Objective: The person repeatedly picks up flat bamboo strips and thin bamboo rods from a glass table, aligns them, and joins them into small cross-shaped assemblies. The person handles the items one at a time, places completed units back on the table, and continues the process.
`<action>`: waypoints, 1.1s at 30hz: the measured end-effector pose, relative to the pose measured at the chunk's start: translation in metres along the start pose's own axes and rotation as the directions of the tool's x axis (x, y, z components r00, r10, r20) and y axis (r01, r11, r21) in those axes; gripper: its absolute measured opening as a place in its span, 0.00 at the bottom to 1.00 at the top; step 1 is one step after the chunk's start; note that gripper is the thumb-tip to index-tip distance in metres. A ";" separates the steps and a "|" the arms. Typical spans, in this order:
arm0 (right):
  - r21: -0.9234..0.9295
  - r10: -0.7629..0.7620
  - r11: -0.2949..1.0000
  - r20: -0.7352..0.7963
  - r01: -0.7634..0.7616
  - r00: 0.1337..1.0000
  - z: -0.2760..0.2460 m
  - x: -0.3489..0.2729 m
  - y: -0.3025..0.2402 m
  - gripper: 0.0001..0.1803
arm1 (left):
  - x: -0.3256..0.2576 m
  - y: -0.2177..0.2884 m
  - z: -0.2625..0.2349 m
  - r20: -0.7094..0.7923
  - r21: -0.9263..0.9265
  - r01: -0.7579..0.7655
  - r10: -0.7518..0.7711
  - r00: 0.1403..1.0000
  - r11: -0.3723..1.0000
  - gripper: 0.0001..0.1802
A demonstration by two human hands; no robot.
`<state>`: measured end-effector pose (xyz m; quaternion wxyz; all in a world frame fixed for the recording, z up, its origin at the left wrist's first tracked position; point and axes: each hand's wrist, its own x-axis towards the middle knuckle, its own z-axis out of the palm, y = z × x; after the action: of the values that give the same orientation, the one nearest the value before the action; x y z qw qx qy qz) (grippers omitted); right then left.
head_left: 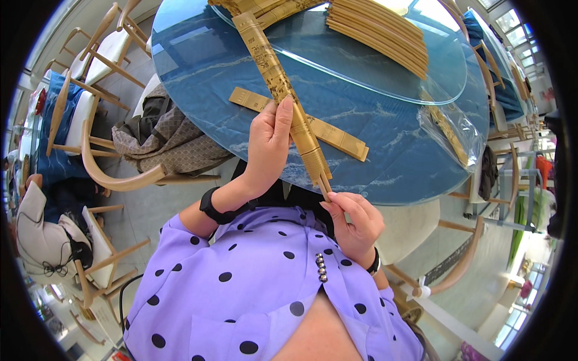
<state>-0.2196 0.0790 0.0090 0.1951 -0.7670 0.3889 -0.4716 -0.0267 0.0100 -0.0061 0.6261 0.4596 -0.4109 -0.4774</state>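
Observation:
A long gold printed paper sleeve [259, 45] slants across the near part of the table. My left hand [269, 141] is closed around its middle, thumb on top. From the sleeve's near end stick out the ends of light wooden chopsticks [325, 185]. My right hand [356, 222] pinches those ends between thumb and fingertips, just beyond the table edge. Beneath the held sleeve, another gold sleeve [340, 139] lies crosswise on the blue tabletop. At the far side is a pile of gold sleeves [280, 13], partly cut off by the view.
A glass turntable [361, 81] sits on the round blue marbled table [211, 114]. On it lies a row of brown sticks [379, 39]. A clear plastic bag [466, 129] with a gold strip lies to the right. Wooden chairs [123, 180] stand around, one holding a patterned jacket [171, 135].

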 end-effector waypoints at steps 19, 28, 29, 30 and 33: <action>0.030 0.162 0.986 0.046 -0.164 0.986 0.003 -0.018 0.009 0.11 | -0.004 0.001 0.006 0.004 0.260 -0.311 0.321 0.947 0.914 0.19; 0.040 0.177 0.983 -0.001 -0.176 0.984 0.008 -0.012 0.003 0.12 | -0.006 0.003 0.017 0.018 -0.054 -0.072 0.073 0.997 0.996 0.22; 0.060 0.178 0.982 0.017 -0.179 0.984 0.009 -0.011 0.003 0.13 | -0.003 0.002 0.020 0.013 -0.091 -0.052 0.053 0.998 0.995 0.23; 0.047 0.138 0.989 0.023 -0.139 0.990 0.009 -0.009 0.003 0.13 | -0.001 0.001 0.018 0.050 0.025 -0.018 0.017 0.999 1.000 0.25; 0.018 0.056 0.998 0.051 -0.057 0.997 0.005 -0.003 0.003 0.14 | 0.002 0.008 0.009 0.157 0.023 0.067 -0.069 0.985 0.998 0.25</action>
<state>-0.2173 0.0790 0.0033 0.2256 -0.7655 0.4006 -0.4502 -0.0337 0.0071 0.0038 0.5710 0.4397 -0.4474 -0.5296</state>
